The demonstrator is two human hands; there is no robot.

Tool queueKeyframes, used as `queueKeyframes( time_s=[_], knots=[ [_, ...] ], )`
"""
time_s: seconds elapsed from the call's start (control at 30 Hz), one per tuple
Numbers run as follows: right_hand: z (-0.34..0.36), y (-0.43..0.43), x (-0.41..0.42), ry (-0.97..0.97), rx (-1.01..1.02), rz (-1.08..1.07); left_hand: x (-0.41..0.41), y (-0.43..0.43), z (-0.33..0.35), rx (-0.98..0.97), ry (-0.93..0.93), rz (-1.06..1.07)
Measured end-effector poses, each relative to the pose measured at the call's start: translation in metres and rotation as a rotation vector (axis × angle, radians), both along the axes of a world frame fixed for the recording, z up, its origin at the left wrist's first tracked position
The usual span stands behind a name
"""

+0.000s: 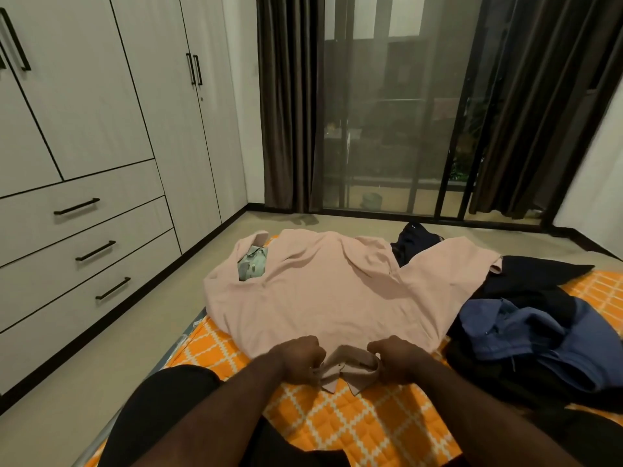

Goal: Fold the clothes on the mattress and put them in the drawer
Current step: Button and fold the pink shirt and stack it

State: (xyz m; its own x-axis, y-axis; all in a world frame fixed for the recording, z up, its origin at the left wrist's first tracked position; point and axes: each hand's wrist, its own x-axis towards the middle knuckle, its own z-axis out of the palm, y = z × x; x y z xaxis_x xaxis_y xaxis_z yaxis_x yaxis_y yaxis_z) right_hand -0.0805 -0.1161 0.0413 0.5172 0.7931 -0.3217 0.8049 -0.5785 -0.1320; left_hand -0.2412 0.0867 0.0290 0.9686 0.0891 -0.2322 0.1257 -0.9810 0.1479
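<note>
The pink shirt [320, 291] lies spread over the middle of the mattress [337, 426], reaching past its left edge. Bare orange cover shows only along the near edge and at the far right corner. At the near edge the left hand [298, 360] and right hand [396, 358] grip the collar, with a dark-clad knee [168, 399] just left of them. A heap of blue and dark clothes [526, 332] fills the right side, touching the pink shirt. A dark garment [411, 241] lies at the far edge. A bare strip of floor [151, 315] runs between the left edge and the closed drawers [101, 230].
</note>
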Motion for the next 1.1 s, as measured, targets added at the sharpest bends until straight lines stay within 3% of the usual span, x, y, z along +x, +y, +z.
queueKeyframes(
  time_s=[0.33,0.53,0.7,0.8,1.1],
  knots=[
    [0.005,-0.006,-0.017,-0.152,-0.056,0.085,-0.007,-0.015,0.010,0.203,0.082,-0.087],
    [-0.003,-0.006,-0.019,0.034,-0.208,0.067,-0.008,-0.020,0.005,0.022,0.219,0.034],
    [0.011,-0.015,0.003,0.171,-0.124,-0.027,-0.002,-0.013,0.011,-0.117,0.039,0.101],
    [0.026,-0.024,0.030,0.178,0.045,-0.159,0.012,-0.018,0.015,-0.152,-0.052,0.076],
    [0.036,-0.041,0.086,0.270,1.021,-1.029,0.070,-0.054,0.035,-0.308,-0.226,0.012]
  ],
)
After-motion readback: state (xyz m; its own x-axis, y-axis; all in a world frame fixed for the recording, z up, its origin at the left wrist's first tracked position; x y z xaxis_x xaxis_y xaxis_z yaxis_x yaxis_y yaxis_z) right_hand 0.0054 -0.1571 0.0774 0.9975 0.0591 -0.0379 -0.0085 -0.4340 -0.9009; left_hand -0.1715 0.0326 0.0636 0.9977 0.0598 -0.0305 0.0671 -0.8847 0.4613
